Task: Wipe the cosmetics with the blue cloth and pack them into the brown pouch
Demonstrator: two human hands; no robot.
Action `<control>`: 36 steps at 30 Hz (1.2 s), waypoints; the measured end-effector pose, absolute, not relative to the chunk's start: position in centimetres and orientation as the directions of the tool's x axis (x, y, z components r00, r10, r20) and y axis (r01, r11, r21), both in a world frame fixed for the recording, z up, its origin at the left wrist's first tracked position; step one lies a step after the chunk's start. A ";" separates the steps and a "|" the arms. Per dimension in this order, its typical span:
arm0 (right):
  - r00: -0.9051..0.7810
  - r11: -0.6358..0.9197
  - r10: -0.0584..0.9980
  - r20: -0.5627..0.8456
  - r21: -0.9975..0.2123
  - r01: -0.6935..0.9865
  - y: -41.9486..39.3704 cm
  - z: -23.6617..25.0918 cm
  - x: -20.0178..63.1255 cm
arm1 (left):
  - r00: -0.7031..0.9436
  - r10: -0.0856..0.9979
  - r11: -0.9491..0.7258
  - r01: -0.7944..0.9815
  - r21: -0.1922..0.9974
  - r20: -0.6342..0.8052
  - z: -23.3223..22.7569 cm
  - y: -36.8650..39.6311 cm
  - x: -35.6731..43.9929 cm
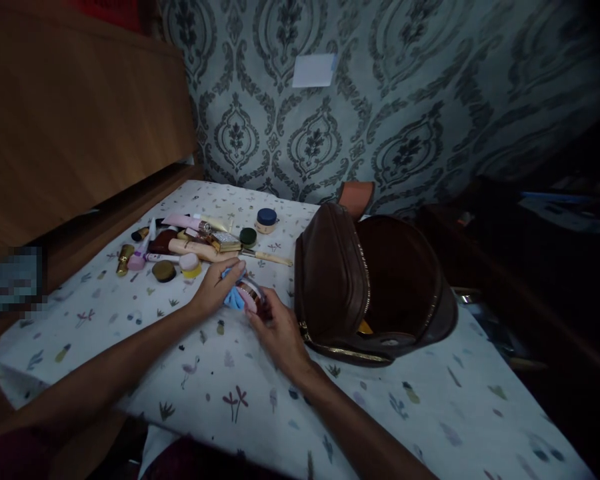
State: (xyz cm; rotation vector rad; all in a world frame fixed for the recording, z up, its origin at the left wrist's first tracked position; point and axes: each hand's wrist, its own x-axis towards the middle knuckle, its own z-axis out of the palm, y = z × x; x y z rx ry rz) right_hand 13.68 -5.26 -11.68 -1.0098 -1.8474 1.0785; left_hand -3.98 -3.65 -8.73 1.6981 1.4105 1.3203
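My left hand (219, 287) presses a blue cloth (234, 298) against a small round pink compact (250, 293) with a gold rim. My right hand (280, 330) holds that compact from the right side, fingers curled around it. Both hands meet over the patterned white tablecloth (220, 393), just left of an open brown leather bag (370, 287) with a gold zipper. The underside of the compact is hidden by my fingers.
A cluster of cosmetics lies at the back left: a blue-lidded jar (267, 220), a green-lidded jar (248, 237), tubes, lipsticks (125, 260) and a brush (267, 257). A wooden panel (80, 120) stands left. Patterned wallpaper is behind. Dark clutter sits at the right.
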 end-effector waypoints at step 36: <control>-0.313 0.282 0.928 0.202 -0.931 0.234 -5.5 -12.1 13.7 | -0.031 0.985 -0.160 0.202 0.966 0.170 -8.5 -3.4 -3.6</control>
